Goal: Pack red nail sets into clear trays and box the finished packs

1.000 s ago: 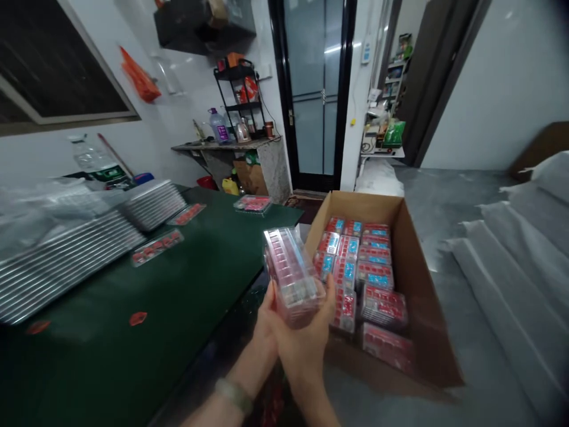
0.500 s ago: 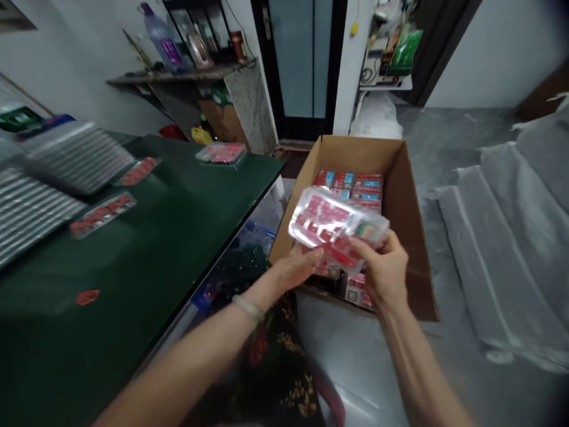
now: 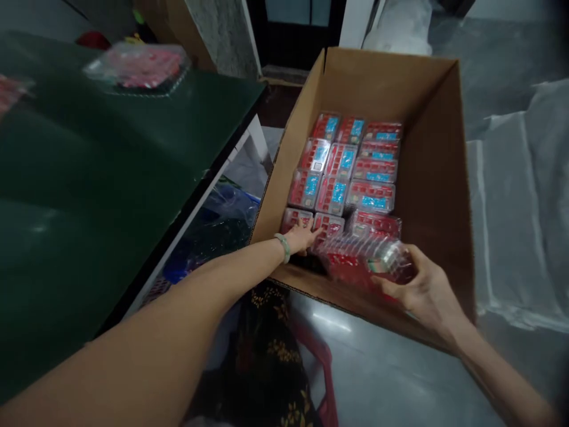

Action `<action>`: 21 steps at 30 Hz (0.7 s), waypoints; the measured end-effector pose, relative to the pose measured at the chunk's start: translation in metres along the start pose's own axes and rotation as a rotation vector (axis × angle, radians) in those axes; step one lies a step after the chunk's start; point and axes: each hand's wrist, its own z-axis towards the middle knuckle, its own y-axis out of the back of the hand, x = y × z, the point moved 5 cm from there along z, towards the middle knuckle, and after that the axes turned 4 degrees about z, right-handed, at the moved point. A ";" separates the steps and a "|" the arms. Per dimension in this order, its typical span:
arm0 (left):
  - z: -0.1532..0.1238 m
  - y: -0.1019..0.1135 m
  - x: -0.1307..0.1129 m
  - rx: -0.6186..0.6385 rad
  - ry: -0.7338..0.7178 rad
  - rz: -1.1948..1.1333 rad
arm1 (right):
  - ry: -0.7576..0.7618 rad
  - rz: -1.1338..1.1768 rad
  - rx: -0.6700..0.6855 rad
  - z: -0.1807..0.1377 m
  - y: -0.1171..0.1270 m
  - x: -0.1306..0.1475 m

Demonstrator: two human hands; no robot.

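Note:
My right hand (image 3: 418, 284) grips the right end of a clear plastic package (image 3: 360, 255) with red contents, tilted inside the near end of an open cardboard box (image 3: 400, 83). Fingers spread, my left hand (image 3: 302, 236) reaches over the box's near left side and touches the small packs there. Rows of clear packs (image 3: 340, 160) with red pieces and blue labels fill the left and middle of the box. The held package hides part of the near row.
A green-topped table (image 3: 133, 166) stands to the left, bearing another clear package (image 3: 146, 65) with red contents. Wrapped whitish bundles (image 3: 507, 207) lie on the floor at right. A pink stool (image 3: 322, 367) is below the box, and plastic bags (image 3: 226, 219) sit under the table.
The package has gone down into the box in my right hand and tilted. My left hand has let go of it and moved to the near left packs. The view has dipped closer to the box.

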 end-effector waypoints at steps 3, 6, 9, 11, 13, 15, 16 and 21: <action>0.011 -0.019 0.014 0.081 -0.039 0.243 | 0.044 -0.196 0.146 0.003 -0.032 -0.007; 0.023 -0.025 0.029 0.115 -0.089 0.417 | 0.177 -0.506 0.258 0.002 -0.061 -0.013; 0.035 -0.025 0.043 0.128 -0.136 0.531 | 0.344 -0.654 0.398 -0.001 -0.089 -0.017; 0.041 -0.023 0.049 0.134 -0.162 0.582 | 0.394 -0.677 0.487 0.000 -0.106 -0.021; 0.045 -0.022 0.052 0.138 -0.182 0.631 | 0.392 -0.696 0.535 0.003 -0.121 -0.027; 0.046 -0.021 0.053 0.144 -0.197 0.673 | 0.373 -0.719 0.556 0.008 -0.136 -0.034; 0.046 -0.021 0.053 0.147 -0.203 0.690 | 0.365 -0.727 0.563 0.011 -0.144 -0.038; 0.045 -0.019 0.050 0.149 -0.214 0.729 | 0.296 -0.714 0.588 0.023 -0.186 -0.055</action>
